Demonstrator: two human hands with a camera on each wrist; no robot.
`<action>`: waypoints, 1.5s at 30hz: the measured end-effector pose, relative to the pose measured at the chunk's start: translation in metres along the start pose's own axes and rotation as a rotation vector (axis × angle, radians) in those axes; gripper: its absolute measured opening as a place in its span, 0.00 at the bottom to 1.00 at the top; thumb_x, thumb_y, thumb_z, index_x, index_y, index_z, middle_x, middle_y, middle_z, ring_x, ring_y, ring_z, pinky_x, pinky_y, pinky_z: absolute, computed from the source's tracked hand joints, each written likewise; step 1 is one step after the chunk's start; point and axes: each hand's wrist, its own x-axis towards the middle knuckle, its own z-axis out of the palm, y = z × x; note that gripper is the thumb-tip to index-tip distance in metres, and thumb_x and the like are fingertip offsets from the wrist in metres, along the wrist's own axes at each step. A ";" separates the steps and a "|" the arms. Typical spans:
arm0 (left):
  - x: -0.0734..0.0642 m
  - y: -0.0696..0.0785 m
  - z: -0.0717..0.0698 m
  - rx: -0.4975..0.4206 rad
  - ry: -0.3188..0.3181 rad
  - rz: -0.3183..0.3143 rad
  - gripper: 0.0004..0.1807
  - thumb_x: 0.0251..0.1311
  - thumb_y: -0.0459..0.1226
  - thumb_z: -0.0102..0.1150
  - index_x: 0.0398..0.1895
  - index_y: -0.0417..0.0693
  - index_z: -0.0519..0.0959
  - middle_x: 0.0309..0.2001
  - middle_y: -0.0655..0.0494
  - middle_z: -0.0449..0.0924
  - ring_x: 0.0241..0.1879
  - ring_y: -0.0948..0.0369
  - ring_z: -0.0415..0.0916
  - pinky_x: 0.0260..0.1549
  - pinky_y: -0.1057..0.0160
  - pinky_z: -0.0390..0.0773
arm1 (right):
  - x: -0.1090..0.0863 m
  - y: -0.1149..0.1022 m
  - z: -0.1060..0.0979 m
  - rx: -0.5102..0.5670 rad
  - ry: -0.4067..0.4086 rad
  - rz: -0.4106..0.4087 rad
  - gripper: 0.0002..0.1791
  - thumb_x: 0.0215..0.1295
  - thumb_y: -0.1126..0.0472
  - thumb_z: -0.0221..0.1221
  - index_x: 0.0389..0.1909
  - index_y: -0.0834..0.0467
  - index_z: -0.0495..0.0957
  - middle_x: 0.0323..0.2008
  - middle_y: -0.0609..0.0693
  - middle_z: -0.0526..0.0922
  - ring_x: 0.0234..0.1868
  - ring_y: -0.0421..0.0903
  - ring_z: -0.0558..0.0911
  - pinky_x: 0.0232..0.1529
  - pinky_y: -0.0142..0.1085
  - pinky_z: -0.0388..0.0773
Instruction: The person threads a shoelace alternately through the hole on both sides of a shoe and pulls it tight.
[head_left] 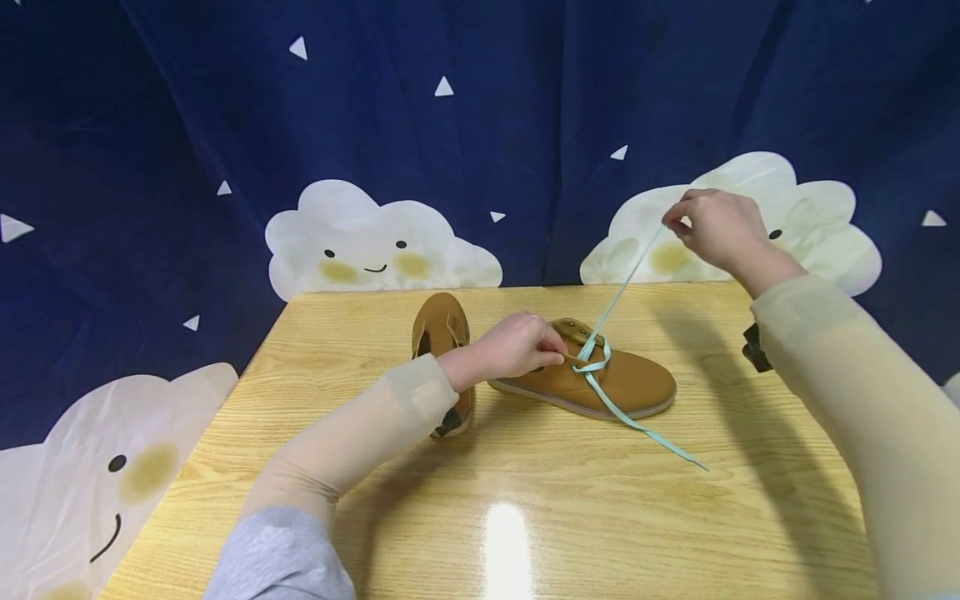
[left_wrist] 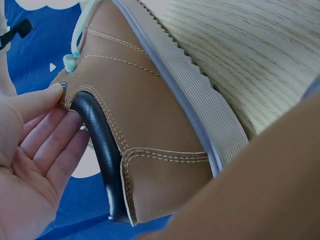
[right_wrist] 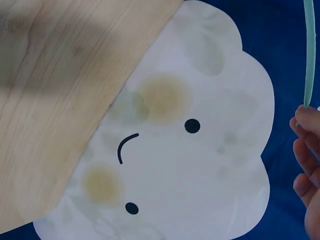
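A brown shoe point(head_left: 637, 383) lies on the wooden table with its toe to the right. Light blue shoelace point(head_left: 624, 287) runs through its eyelets. My left hand point(head_left: 517, 346) pinches the edge of the shoe's eyelet flap between thumb and fingers; the left wrist view shows this grip beside the black collar lining point(left_wrist: 97, 130). Up above the table's far edge, my right hand point(head_left: 716, 225) pinches one lace end, stretched in a straight line from the shoe. The other lace end point(head_left: 652, 431) trails over the toe side onto the table.
A second brown shoe point(head_left: 440, 315) stands to the left, toe pointing away, partly behind my left forearm. The wooden table point(head_left: 600, 517) ends at a dark blue curtain point(head_left: 510, 100) printed with white clouds.
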 end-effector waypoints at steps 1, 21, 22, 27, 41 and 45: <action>0.000 0.000 0.000 0.001 0.000 0.001 0.07 0.64 0.36 0.62 0.40 0.45 0.87 0.36 0.56 0.86 0.31 0.68 0.79 0.33 0.73 0.74 | 0.000 0.002 -0.001 -0.002 -0.005 0.005 0.11 0.62 0.68 0.58 0.43 0.60 0.84 0.40 0.57 0.81 0.39 0.58 0.80 0.29 0.52 0.72; 0.001 -0.001 0.002 0.003 0.000 -0.001 0.07 0.64 0.36 0.62 0.39 0.46 0.87 0.35 0.57 0.86 0.29 0.70 0.78 0.32 0.73 0.73 | -0.008 0.028 -0.002 -0.039 0.050 0.096 0.11 0.61 0.69 0.55 0.40 0.60 0.84 0.36 0.60 0.80 0.38 0.63 0.79 0.24 0.56 0.70; 0.001 -0.001 0.002 0.002 0.000 -0.001 0.07 0.64 0.36 0.62 0.39 0.45 0.87 0.35 0.57 0.86 0.29 0.70 0.78 0.32 0.73 0.73 | -0.008 0.029 -0.003 -0.040 0.047 0.107 0.11 0.61 0.69 0.55 0.40 0.60 0.84 0.37 0.61 0.80 0.39 0.63 0.79 0.25 0.56 0.70; 0.001 0.000 0.002 0.001 -0.005 -0.008 0.07 0.64 0.36 0.62 0.40 0.45 0.87 0.36 0.57 0.86 0.29 0.70 0.78 0.33 0.73 0.74 | -0.009 0.035 -0.008 -0.039 0.016 0.206 0.13 0.63 0.68 0.52 0.44 0.63 0.82 0.42 0.65 0.79 0.44 0.67 0.77 0.31 0.60 0.70; 0.001 0.000 0.001 0.002 -0.008 -0.006 0.08 0.64 0.36 0.62 0.41 0.45 0.87 0.37 0.56 0.86 0.31 0.68 0.80 0.34 0.74 0.74 | -0.014 0.042 -0.011 -0.008 -0.010 0.306 0.14 0.61 0.67 0.53 0.46 0.64 0.81 0.40 0.66 0.77 0.43 0.69 0.74 0.33 0.62 0.67; 0.001 0.000 0.001 0.001 -0.003 0.000 0.08 0.64 0.36 0.62 0.41 0.45 0.87 0.36 0.56 0.86 0.31 0.68 0.80 0.34 0.74 0.74 | -0.016 0.039 -0.009 0.007 0.009 0.287 0.14 0.65 0.65 0.52 0.45 0.64 0.81 0.38 0.66 0.77 0.42 0.68 0.75 0.32 0.63 0.67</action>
